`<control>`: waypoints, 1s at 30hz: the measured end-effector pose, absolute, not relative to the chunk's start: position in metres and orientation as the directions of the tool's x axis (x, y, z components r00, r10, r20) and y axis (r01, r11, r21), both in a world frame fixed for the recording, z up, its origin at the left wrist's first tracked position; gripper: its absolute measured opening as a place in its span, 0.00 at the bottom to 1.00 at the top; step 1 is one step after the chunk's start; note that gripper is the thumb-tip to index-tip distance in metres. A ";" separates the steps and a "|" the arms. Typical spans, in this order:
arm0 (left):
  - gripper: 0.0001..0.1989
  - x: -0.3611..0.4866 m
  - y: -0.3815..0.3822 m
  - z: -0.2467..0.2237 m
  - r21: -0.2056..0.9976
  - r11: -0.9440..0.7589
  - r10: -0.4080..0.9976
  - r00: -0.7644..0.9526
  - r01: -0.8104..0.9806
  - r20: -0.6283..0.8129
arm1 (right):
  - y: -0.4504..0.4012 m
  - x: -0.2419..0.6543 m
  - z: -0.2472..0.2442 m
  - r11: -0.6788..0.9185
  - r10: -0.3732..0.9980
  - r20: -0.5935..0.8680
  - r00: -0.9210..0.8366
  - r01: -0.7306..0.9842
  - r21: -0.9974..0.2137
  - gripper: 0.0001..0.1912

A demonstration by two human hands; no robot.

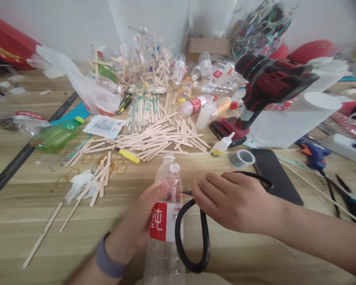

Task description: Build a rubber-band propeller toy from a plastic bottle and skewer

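A clear plastic bottle [163,253] with a red and white label stands upright at the table's near edge. My left hand [150,209] is wrapped round its upper part from the left. A small white cap-like piece [174,168] shows near the bottle's shoulder, beside its neck. In my right hand [225,200] is a pair of scissors [206,241] with large black loop handles, one loop hanging below the fist. The closed fingers are round the blades, and a dark tip points left against the bottle's side. Whether the tip has pierced the plastic, I cannot tell.
Loose wooden craft sticks [154,138] are heaped mid-table, with plastic bottles behind. A red and black cordless drill [255,91] stands right of them. Nearby are a glue bottle [222,145], a tape roll [242,158], a phone [275,174] and a blue glue gun [313,152].
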State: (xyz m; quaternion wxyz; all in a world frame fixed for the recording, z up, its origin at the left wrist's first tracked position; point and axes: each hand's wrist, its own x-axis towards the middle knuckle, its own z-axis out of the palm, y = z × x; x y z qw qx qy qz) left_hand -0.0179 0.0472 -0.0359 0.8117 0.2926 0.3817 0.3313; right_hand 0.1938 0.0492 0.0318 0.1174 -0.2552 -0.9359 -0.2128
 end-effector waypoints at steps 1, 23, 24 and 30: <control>0.13 -0.018 0.047 -0.037 0.712 0.625 0.750 0.499 -0.320 -0.433 | 0.048 0.195 0.032 0.776 0.402 0.334 -0.852 0.511 0.371 0.16; 0.25 -0.024 0.050 -0.014 0.604 0.615 0.782 0.488 -0.506 -0.387 | 0.031 0.201 0.014 -0.070 0.792 -0.479 -0.379 0.723 -0.687 0.12; 0.25 -0.024 0.050 -0.013 0.588 0.625 0.775 0.501 -0.513 -0.386 | 0.029 0.202 0.017 -0.030 0.806 -0.445 -0.391 0.723 -0.690 0.11; 0.26 -0.028 0.052 -0.015 0.507 0.616 0.787 0.457 -0.603 -0.413 | 0.035 0.245 0.046 -0.044 0.989 -0.137 -0.062 0.751 -0.659 0.16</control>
